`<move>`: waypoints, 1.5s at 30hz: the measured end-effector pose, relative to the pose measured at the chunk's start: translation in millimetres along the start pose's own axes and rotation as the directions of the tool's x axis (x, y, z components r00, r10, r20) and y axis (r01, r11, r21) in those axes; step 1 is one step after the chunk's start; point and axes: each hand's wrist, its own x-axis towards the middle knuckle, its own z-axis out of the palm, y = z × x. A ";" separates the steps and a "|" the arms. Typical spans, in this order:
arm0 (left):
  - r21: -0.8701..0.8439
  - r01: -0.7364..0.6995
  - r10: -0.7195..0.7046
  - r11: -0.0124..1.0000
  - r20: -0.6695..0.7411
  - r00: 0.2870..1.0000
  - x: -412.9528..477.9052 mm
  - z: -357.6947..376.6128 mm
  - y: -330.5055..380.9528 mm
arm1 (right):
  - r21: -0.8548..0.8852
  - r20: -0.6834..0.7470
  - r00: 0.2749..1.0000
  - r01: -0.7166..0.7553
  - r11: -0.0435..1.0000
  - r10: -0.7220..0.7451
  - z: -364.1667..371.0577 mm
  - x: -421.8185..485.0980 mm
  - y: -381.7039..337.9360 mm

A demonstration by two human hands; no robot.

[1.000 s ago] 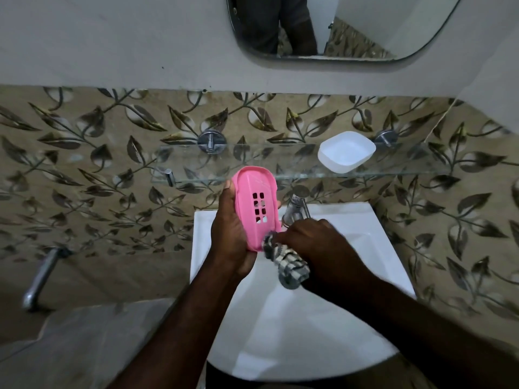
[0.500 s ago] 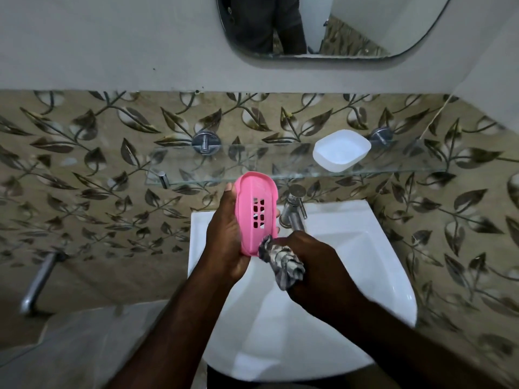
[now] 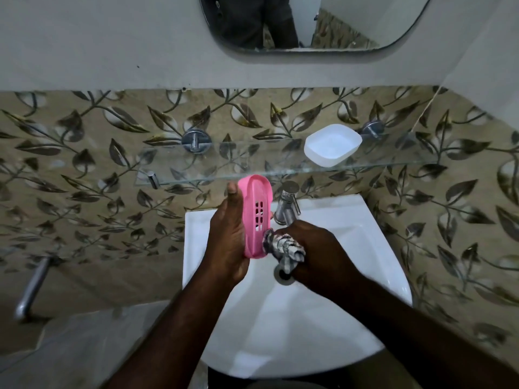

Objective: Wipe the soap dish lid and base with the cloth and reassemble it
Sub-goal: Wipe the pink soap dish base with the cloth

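Pink slotted soap dish piece (image 3: 257,211), stood on end and turned edge-on, sits above the white washbasin (image 3: 373,248), clamped in the left hand (image 3: 229,234) with the thumb along its left rim. The right hand (image 3: 317,254) is closed around a bunched checked cloth (image 3: 283,248), which presses against the lower end of the pink piece. The other half of the dish, a white tray (image 3: 332,144), rests open side up and empty on the glass shelf (image 3: 224,164) above, well apart from both hands. A chrome tap (image 3: 286,203) stands just beside the pink piece. The basin holds nothing but its drain (image 3: 282,276). A mirror (image 3: 309,21) hangs above
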 end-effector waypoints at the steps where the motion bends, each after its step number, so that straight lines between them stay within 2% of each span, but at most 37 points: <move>1: -0.008 -0.004 0.004 1.000 -0.012 1.000 -0.2 2.8 -0.6 | -0.027 -0.021 0.999 -0.037 0.999 0.037 -1.1 3.0 4.3; 2: -0.015 -0.010 0.009 1.000 -0.022 1.000 -0.1 4.6 -0.3 | -0.002 -0.051 0.994 -0.095 0.995 0.095 0.8 3.9 7.4; 4: -0.034 -0.026 0.025 0.999 -0.031 0.999 0.4 5.8 1.5 | 0.208 -0.052 0.967 -0.235 0.949 0.251 7.8 2.5 -0.2; 5: -0.048 -0.034 0.033 0.998 -0.023 0.999 0.8 4.2 2.3 | 0.318 -0.012 0.959 -0.265 0.910 0.284 13.5 -0.5 -6.9; 6: -0.065 -0.029 0.029 0.997 -0.012 1.000 1.5 1.3 2.8 | 0.324 -0.029 0.967 -0.229 0.918 0.251 19.6 -5.3 -12.6; 9: -0.137 0.092 -0.093 0.986 -0.005 0.996 2.4 -6.2 1.8 | 0.048 -0.100 0.995 0.028 0.998 -0.023 17.2 -15.7 -18.4; 10: -0.157 0.131 -0.134 0.979 -0.010 0.991 3.5 -8.3 1.2 | -0.045 -0.072 0.995 0.061 0.997 -0.064 11.6 -12.6 -15.2; 12: -0.190 0.182 -0.187 0.965 -0.006 0.982 5.4 -11.5 0.0 | -0.144 -0.032 0.999 0.026 0.989 -0.031 4.1 -5.0 -5.1; 14: -0.242 0.241 -0.242 0.940 0.025 0.970 3.5 -12.8 -1.0 | -0.122 0.007 0.999 -0.041 0.992 0.042 -1.6 -0.2 -1.9; 19: -0.333 0.360 -0.342 0.871 0.114 0.933 -0.4 -21.6 2.3 | 0.024 0.128 0.981 0.140 0.990 -0.142 -0.1 -5.4 -7.8; 23: -0.290 0.450 -0.413 0.845 0.181 0.892 -2.9 -28.3 6.6 | -0.096 0.114 0.969 0.228 0.969 -0.217 3.0 -6.6 -4.5; 26: -0.318 0.488 -0.434 0.813 0.227 0.872 -7.3 -27.4 6.2 | -0.078 0.064 0.969 0.241 0.967 -0.237 2.9 -8.3 -6.3; 29: -0.394 0.388 -0.322 0.833 0.225 0.920 -15.3 -19.2 3.8 | -0.022 0.001 0.974 0.224 0.974 -0.225 3.4 -5.4 -12.8; 32: -0.458 0.129 -0.102 0.880 0.082 0.991 -24.5 -8.7 -6.1 | 0.050 -0.061 0.971 0.235 0.971 -0.232 8.4 -3.0 -28.0; 34: -0.454 -0.006 0.014 0.891 0.016 1.000 -30.9 -3.1 -11.8 | 0.113 -0.121 0.974 0.206 0.972 -0.192 11.8 -0.1 -38.2; 37: -0.432 -0.025 0.041 0.901 0.028 0.999 -38.7 -1.7 -12.6 | 0.176 -0.144 0.974 0.198 0.964 -0.174 14.5 1.9 -47.4; 39: -0.430 -0.006 0.027 0.903 0.043 0.999 -40.7 -5.5 -9.6 | 0.162 -0.058 0.969 0.245 0.956 -0.238 13.5 -0.5 -48.4; 42: -0.473 -0.059 0.105 0.879 0.073 0.992 -39.4 -12.3 -3.1 | 0.057 0.055 0.956 0.286 0.957 -0.289 7.1 1.9 -30.5; 45: -0.472 -0.115 0.173 0.874 0.080 0.982 -37.3 -12.5 3.4 | -0.048 0.034 0.987 0.159 0.986 -0.157 1.1 12.9 -11.6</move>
